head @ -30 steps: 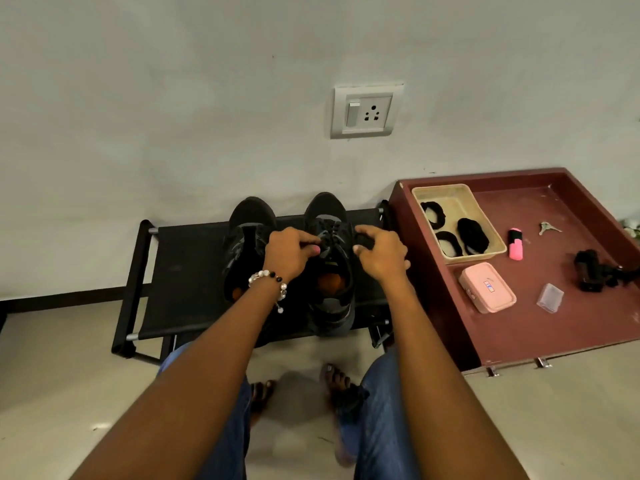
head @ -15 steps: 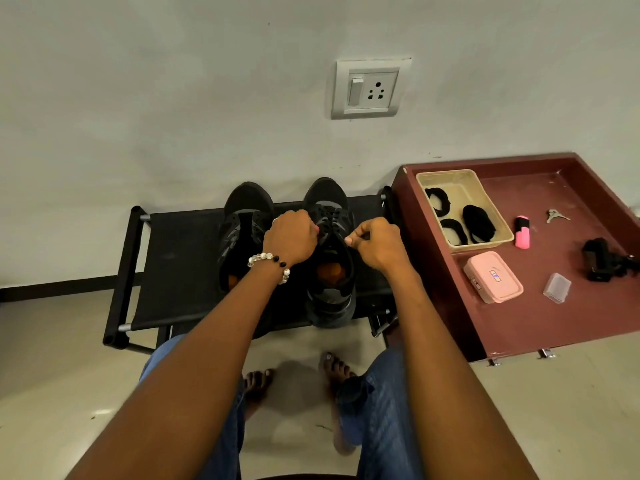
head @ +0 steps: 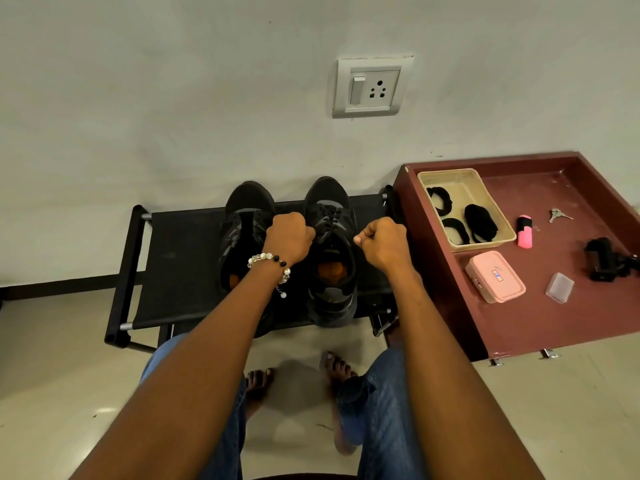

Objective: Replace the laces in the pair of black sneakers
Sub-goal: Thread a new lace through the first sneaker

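Note:
Two black sneakers stand side by side on a low black rack (head: 180,271), toes to the wall. The left sneaker (head: 242,230) is partly hidden by my left arm. The right sneaker (head: 332,251) shows black laces across its upper and an orange insole. My left hand (head: 287,239), with a bead bracelet at the wrist, is curled at the right sneaker's left side and pinches its lace. My right hand (head: 381,242) is curled at the shoe's right side, thumb and forefinger pinched together; the lace end in it is too thin to see clearly.
A dark red tray table (head: 519,323) stands right of the rack with a beige bin (head: 485,199) of coiled black laces, a pink box (head: 495,277), a pink highlighter (head: 525,230), keys (head: 559,214), a clear case (head: 559,287) and a black object (head: 606,259). My feet rest on the floor below.
Both hands have gone from flat fingers on the right sneaker's laces to curled fists pinching at either side of it, drawn slightly apart. The view has tilted a little.

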Demonstrator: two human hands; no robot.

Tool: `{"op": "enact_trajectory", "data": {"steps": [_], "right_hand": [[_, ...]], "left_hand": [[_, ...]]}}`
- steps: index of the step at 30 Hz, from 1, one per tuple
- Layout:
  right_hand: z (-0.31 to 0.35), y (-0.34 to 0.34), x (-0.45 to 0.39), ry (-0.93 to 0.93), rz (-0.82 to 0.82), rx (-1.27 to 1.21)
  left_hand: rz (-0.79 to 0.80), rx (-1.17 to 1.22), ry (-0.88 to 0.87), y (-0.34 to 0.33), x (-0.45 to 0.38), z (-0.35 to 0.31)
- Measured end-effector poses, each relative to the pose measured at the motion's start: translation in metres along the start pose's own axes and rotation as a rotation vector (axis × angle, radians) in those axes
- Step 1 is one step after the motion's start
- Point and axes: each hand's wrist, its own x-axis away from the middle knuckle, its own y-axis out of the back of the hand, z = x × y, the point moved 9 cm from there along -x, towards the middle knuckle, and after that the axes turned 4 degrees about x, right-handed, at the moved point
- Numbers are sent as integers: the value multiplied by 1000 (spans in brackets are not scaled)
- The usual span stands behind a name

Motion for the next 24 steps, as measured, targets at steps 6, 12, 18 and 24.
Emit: {"op": "enact_trajectory", "data": {"steps": [6, 12, 18, 24], "right_hand": [[-1, 0, 2, -23, 10, -44], [-2, -3, 2, -41, 12, -34], [1, 5, 14, -145, 7, -439], [55, 53, 21, -71, 21, -595]], "left_hand": [[70, 95, 33, -3, -3, 9], [32, 136, 64, -2, 1, 9], [11, 640, 139, 13, 11, 10], [57, 1085, 250, 54, 34, -22]]}}
